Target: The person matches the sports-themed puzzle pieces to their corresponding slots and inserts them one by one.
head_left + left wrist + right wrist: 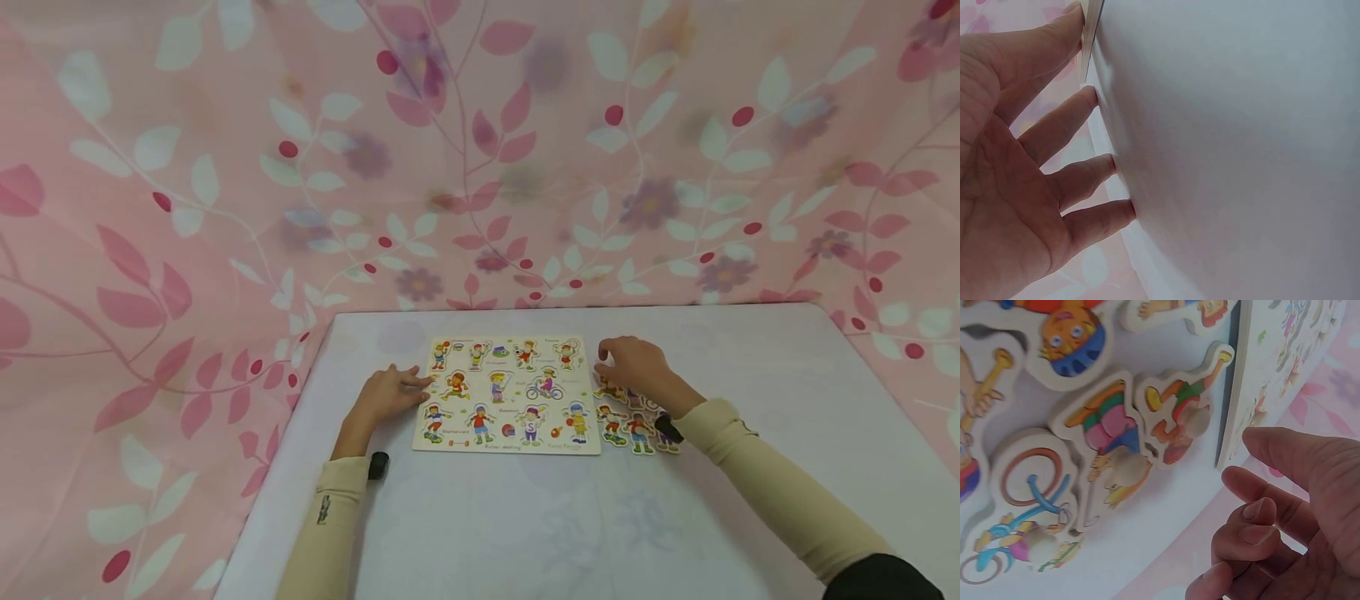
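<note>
A wooden peg puzzle board [553, 414] printed with cartoon children playing sports lies on the white table. My left hand [390, 394] is spread at its left edge. In the left wrist view that hand's thumb and a finger touch the board's edge [1089, 37], with other fingertips on the tablecloth. By the board's right edge, my right hand [637, 367] hovers over loose puzzle pieces [641, 433], fingers partly bent, holding nothing. Close by in the right wrist view lie a bicycle piece [1032, 478] and a golfer piece [1107, 422], both with round pegs.
A white cloth covers the table [480, 525]. Behind and to the sides hangs a pink curtain [480, 167] with leaves and flowers. Several loose pieces lie close together beside the board, partly hidden under the right hand and wrist.
</note>
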The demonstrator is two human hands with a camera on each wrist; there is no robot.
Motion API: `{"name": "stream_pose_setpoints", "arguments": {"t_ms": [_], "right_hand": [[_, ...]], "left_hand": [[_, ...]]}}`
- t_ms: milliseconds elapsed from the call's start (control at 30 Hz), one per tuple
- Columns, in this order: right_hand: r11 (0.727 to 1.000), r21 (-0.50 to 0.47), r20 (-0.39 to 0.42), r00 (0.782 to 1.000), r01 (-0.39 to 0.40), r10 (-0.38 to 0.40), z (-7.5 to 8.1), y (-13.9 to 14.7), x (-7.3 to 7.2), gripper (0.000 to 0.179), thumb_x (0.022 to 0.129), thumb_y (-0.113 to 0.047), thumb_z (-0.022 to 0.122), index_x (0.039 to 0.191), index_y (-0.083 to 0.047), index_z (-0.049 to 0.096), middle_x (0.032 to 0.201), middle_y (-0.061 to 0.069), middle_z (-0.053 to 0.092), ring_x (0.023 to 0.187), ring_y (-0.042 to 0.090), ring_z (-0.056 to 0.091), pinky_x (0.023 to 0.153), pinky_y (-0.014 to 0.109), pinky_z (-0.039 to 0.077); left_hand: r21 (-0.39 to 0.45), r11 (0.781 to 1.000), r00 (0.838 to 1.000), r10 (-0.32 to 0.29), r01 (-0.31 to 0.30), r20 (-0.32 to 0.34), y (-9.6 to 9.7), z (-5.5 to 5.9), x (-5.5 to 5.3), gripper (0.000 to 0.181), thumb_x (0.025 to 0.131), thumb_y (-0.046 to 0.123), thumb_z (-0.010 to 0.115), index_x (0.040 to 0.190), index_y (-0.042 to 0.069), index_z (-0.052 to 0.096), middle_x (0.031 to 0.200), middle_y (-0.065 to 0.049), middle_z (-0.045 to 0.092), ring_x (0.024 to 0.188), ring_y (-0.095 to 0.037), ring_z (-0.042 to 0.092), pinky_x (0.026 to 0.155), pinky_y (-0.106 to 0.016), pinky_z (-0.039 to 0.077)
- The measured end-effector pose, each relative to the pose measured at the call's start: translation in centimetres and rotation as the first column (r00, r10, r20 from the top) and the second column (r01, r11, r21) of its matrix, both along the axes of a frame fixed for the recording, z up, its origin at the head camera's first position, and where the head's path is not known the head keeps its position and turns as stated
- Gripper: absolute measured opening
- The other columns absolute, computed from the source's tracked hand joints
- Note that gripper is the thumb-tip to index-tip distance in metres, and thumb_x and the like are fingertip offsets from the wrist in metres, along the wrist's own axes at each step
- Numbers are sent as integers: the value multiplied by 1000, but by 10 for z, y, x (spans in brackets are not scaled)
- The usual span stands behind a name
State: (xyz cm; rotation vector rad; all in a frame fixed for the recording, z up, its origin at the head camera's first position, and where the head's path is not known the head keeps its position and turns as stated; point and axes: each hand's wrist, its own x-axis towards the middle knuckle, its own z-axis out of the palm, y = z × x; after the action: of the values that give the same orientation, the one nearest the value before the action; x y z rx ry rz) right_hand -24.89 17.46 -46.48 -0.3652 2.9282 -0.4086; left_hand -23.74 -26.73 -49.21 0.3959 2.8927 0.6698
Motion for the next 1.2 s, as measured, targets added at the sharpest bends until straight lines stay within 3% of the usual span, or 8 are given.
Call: {"name": "stream_pose_setpoints", "arguments": {"t_ms": [300,600,1200], "right_hand": [[1000,-6,10,1000,-22,23,-5,3,12,20,90,-27,72,98,-9,67,79,2,59,67,20,51,54,31,41],[999,-28,-50,998,-45,44,-9,8,28,15,90,-27,71,84,-14,65,74,-1,58,62,17,48,51,31,37],[999,-37,-10,1000,-5,5,-15,16,32,12,91,-24,68,92,-12,68,74,-2,56,65,17,48,53,31,37]], "left_hand": [[-4,1000,1000,1,-1,-2,-3,-3,1,34,89,32,73,120,19,73,138,-10,56,133,-56,33,108,-61,29],[-21,1000,1000,-9,9,-9,-3,-4,3,35,89,32,73,121,18,73,137,-11,56,132,-56,35,107,-61,31],[-10,1000,1000,-10,9,-19,0,-3,-1,36,88,32,75,121,20,73,137,-10,57,132,-55,35,107,-60,32]]}}
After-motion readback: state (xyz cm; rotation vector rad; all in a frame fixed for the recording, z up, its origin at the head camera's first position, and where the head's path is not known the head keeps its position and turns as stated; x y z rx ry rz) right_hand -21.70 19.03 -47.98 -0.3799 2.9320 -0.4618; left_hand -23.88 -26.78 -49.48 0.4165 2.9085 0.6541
